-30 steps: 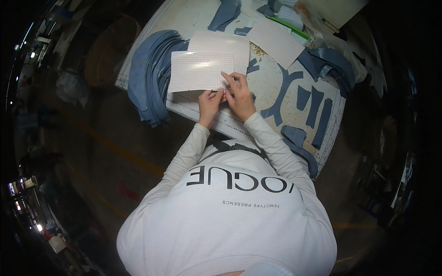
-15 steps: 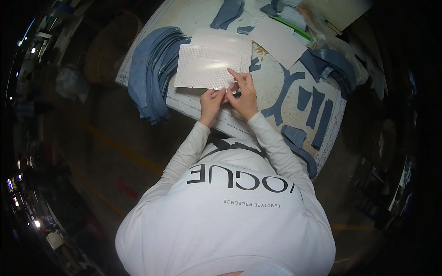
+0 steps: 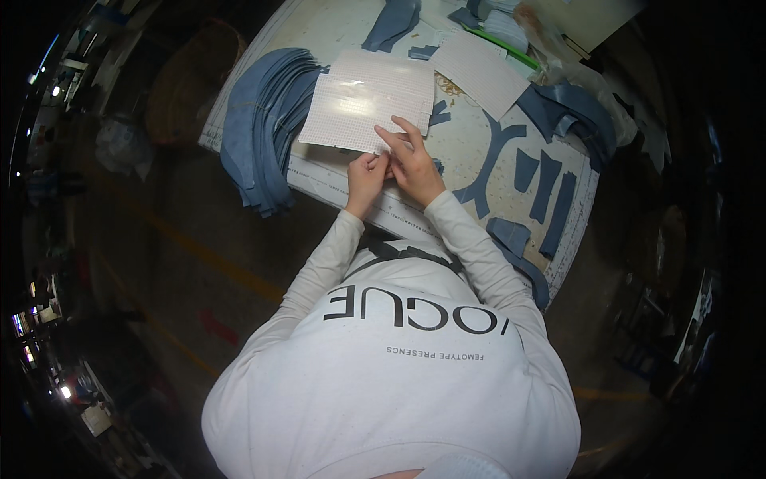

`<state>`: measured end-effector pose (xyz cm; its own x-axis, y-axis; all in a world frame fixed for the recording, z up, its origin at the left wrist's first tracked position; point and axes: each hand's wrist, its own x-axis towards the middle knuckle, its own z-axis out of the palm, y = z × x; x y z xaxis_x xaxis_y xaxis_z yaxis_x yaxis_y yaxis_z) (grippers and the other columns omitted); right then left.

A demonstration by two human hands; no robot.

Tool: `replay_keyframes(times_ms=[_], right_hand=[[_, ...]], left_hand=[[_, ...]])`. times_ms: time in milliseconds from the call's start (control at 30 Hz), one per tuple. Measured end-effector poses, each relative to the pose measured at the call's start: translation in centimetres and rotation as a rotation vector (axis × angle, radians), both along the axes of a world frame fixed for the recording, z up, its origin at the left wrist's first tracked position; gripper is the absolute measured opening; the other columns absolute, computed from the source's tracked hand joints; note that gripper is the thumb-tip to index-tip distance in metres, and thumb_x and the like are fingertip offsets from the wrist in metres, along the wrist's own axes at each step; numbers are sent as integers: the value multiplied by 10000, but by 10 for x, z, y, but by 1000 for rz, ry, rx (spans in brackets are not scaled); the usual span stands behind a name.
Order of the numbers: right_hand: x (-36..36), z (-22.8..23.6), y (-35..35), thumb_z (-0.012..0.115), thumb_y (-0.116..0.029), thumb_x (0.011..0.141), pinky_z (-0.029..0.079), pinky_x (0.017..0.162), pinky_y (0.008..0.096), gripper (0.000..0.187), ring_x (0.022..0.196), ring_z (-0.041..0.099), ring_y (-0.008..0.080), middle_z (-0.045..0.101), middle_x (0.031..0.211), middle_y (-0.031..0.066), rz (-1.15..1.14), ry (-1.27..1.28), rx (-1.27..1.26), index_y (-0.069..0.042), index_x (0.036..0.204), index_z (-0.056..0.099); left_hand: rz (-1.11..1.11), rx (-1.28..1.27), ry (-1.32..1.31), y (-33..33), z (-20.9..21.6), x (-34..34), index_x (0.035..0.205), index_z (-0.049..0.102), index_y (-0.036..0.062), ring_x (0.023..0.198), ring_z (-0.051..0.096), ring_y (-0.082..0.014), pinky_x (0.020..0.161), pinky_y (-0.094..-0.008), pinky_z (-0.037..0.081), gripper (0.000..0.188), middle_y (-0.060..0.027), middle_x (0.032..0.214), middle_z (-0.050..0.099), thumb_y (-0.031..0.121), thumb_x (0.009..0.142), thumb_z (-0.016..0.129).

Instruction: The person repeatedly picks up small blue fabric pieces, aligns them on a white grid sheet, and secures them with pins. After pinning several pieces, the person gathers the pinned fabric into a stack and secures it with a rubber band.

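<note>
Left hand [image 3: 367, 184] fingers curl in tight, bunched just beyond the table's near edge, with the thumb meeting the right hand [image 3: 416, 166]; whether anything small is pinched there I cannot tell. On the right hand the index and middle fingers reach out, partly spread, over the near right corner of a white gridded sheet [image 3: 343, 112]; its thumb side is too hidden to judge for a grip.

That sheet is at eleven o'clock from the hands, overlapping a second sheet [image 3: 391, 67] at twelve; a third sheet [image 3: 479, 73] lies at half past one. A fanned stack of blue pieces [image 3: 259, 120] sits near ten o'clock, overhanging the table [image 3: 511, 195], and a forked blue piece [image 3: 493, 164] lies at three.

With the near edge seemingly raised, a sharp tug could crease the corner or skew the sheet across the one beneath. Pushed toward nine o'clock, it could nudge the stack, whose overhanging end might then slip off. Glare on the sheet could also hide a misplaced fingertip.
</note>
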<state>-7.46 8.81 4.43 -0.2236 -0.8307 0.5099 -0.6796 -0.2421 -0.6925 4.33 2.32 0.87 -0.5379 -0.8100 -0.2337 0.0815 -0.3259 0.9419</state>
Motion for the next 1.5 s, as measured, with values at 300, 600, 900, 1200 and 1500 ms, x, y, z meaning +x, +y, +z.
replay_keyframes(times_ms=[300,600,900,1200,1500], right_hand=[[-2,9,1,610,119,739,575,796,299,666,999,606,239,392,1367,131,-93,-195,-49,-122,1352,503],[-11,10,5,595,104,754,555,810,313,635,1009,608,245,390,1363,143,-111,-77,-35,-126,1341,518],[-8,4,6,609,98,763,550,808,341,645,996,611,263,392,1373,153,-156,-16,-31,-156,1349,518],[-6,4,5,607,105,740,563,745,277,646,947,609,211,412,1343,133,-187,-144,-47,-115,1341,518],[-61,7,59,725,-74,736,511,690,288,185,879,603,176,623,932,31,-283,-305,372,-88,920,709]], left_hand=[[2,-20,18,-2,0,-10,972,623,-50,757,657,-114,685,-235,555,210,-96,891,683,155,960,580],[-58,-109,-41,-7,-4,-15,983,626,-66,752,649,-108,677,-241,556,225,-104,879,690,154,956,588],[25,-506,-230,3,9,-18,875,671,-64,656,583,-48,581,-237,492,232,-58,733,694,159,925,632],[53,-404,-249,-1,7,-23,817,663,-52,613,588,-60,554,-232,491,289,-65,689,677,215,926,640],[-391,-758,-263,-23,27,-1,861,681,-23,660,660,-133,618,-257,534,148,-106,808,696,125,859,685]])
